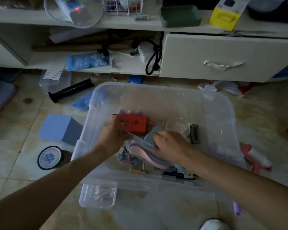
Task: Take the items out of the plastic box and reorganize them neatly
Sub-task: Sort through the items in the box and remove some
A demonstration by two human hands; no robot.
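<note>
Fingers of the left hand (114, 136) curl round the near end of the red box (134, 124), thumb on top w/ the rest underneath, prob. so it can come up level. Right hand (169, 146) sits knuckles-up on the pastel foam sheets (146, 151), fingers bent over their edge, clutching the bundle so the loose layers don't fan apart. Both hands are inside the clear plastic box (223, 103), which stands on the tiled floor (20, 146) just in front of the person.

Around the hands, still in the box: a small clear cup (178, 126) beside the red box, a dark grey clip-like piece (194, 133) to its right, a heap of coloured binder clips (125, 157) under the sheets. Looks like early going, since most contents aren't out yet.

Outward on the floor: a blue cube (58, 128) and a round tin (50, 157) to the left, a black tube (71, 92) behind those, a small tray of cotton swabs (98, 195) touching the box's near wall. These seem set apart w/ room left for sorting.

Behind, a low shelf unit w/ 1 drawer (223, 58) slightly ajar.
</note>
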